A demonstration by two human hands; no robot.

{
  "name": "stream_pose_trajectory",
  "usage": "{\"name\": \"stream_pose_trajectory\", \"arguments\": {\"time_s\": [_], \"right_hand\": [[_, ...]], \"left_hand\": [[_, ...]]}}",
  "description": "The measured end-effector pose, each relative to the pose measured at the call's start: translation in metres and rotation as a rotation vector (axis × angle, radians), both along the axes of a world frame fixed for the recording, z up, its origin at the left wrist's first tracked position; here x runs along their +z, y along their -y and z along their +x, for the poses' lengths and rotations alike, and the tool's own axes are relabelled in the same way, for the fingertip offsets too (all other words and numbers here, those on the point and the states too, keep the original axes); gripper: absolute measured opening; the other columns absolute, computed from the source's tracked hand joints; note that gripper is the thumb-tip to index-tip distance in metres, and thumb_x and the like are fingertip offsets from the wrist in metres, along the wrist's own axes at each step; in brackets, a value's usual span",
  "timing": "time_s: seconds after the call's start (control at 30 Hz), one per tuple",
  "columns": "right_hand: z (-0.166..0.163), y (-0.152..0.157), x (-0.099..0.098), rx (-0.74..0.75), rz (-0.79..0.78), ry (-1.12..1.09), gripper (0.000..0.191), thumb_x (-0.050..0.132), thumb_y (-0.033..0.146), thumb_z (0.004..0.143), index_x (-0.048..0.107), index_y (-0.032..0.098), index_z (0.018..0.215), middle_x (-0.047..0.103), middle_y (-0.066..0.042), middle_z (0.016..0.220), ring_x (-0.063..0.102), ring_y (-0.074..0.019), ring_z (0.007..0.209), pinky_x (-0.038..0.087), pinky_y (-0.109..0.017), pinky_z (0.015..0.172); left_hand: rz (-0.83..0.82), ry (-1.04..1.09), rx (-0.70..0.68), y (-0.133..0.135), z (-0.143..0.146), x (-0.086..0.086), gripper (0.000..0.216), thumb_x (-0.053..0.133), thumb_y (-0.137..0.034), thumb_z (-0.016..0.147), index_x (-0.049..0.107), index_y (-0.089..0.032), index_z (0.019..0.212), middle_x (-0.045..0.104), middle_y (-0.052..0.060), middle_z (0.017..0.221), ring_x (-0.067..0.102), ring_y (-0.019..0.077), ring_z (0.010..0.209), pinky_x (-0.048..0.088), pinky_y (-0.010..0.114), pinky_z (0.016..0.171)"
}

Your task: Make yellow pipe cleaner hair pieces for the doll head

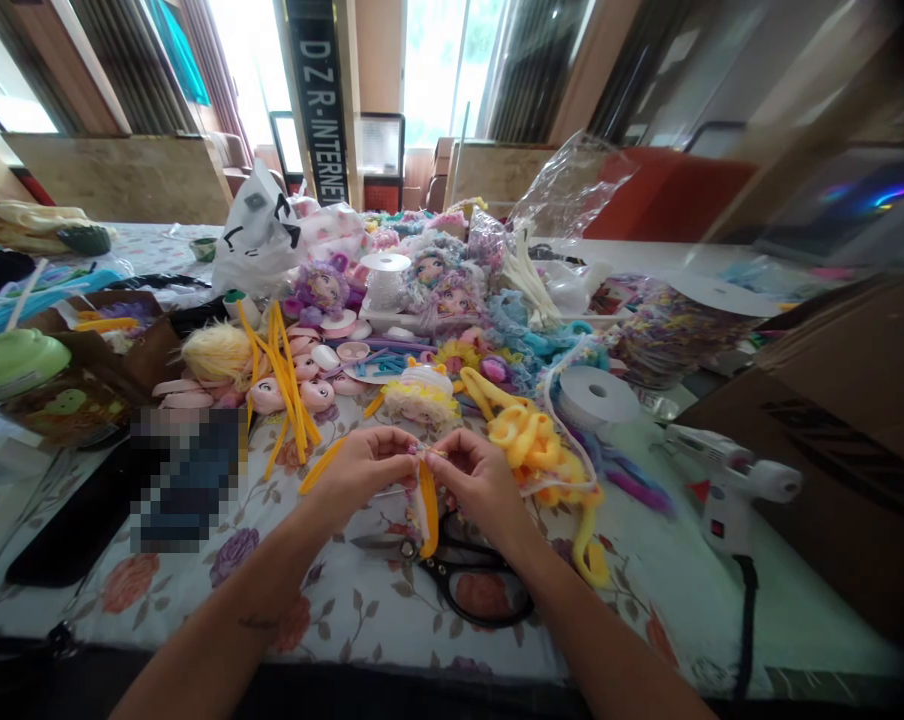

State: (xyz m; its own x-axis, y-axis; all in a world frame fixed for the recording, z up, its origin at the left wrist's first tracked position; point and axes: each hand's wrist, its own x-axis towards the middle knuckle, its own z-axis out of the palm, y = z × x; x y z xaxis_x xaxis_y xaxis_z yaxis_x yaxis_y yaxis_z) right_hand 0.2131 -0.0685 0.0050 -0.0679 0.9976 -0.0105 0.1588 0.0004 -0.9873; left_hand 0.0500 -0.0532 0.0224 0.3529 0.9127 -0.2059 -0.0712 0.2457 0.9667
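Fingertips of my left hand and my right hand meet in a pinch at the middle of the table. Between them they grip the top of a yellow pipe cleaner, with a thin, multicoloured trim beside it that is too small to make out well. The strip hangs down over black-handled scissors, which lie partly hidden beneath my right hand. Just beyond the fingers sits a doll head with pale yellow curls. More yellow pipe cleaners lie to the left, and a heap of yellow fuzzy cord lies to the right.
A white glue gun and a cardboard box stand at the right. White spools and doll heads crowd the far side. Leftward are a dark phone-like slab, a blurred-out rectangle and a green-lidded jar.
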Motion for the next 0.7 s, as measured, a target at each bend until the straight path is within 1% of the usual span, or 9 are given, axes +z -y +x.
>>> {"name": "stream_pose_trajectory", "arguments": {"time_s": [0.23, 0.47, 0.63, 0.7], "right_hand": [[0.0009, 0.0012, 0.0008, -0.005, -0.004, -0.007, 0.026, 0.065, 0.041, 0.074, 0.051, 0.020, 0.069, 0.051, 0.003, 0.058, 0.044, -0.0092, 0.042, 0.037, -0.023, 0.038], [0.0011, 0.0008, 0.0009, 0.008, -0.003, -0.004, 0.027, 0.065, 0.043, 0.075, 0.052, 0.020, 0.070, 0.051, 0.003, 0.059, 0.044, -0.0092, 0.043, 0.037, -0.023, 0.039], [0.0024, 0.0030, 0.0058, 0.028, -0.027, -0.030, 0.025, 0.065, 0.042, 0.074, 0.054, 0.020, 0.071, 0.054, 0.001, 0.058, 0.046, -0.0111, 0.045, 0.040, -0.024, 0.040], [0.0028, 0.0038, 0.0086, 0.026, -0.028, -0.025, 0.023, 0.064, 0.040, 0.074, 0.053, 0.019, 0.069, 0.054, 0.002, 0.057, 0.046, -0.0108, 0.045, 0.038, -0.024, 0.040]], "left_hand": [[0.012, -0.034, -0.005, -0.0006, -0.0004, -0.0009, 0.021, 0.070, -0.032, 0.070, 0.070, -0.015, 0.082, 0.066, 0.001, 0.073, 0.057, 0.0107, 0.063, 0.046, 0.024, 0.065], [0.020, -0.016, -0.020, -0.0003, -0.0009, -0.0017, 0.022, 0.072, -0.033, 0.070, 0.068, -0.013, 0.079, 0.064, 0.001, 0.072, 0.057, 0.0109, 0.062, 0.047, 0.024, 0.063], [0.016, 0.009, -0.009, -0.0015, -0.0016, -0.0027, 0.020, 0.072, -0.031, 0.070, 0.067, -0.013, 0.077, 0.063, 0.001, 0.071, 0.058, 0.0101, 0.061, 0.047, 0.023, 0.063], [0.014, 0.009, 0.005, -0.0020, -0.0014, -0.0035, 0.020, 0.073, -0.030, 0.070, 0.067, -0.013, 0.078, 0.063, 0.001, 0.071, 0.058, 0.0102, 0.061, 0.047, 0.023, 0.063]]}}
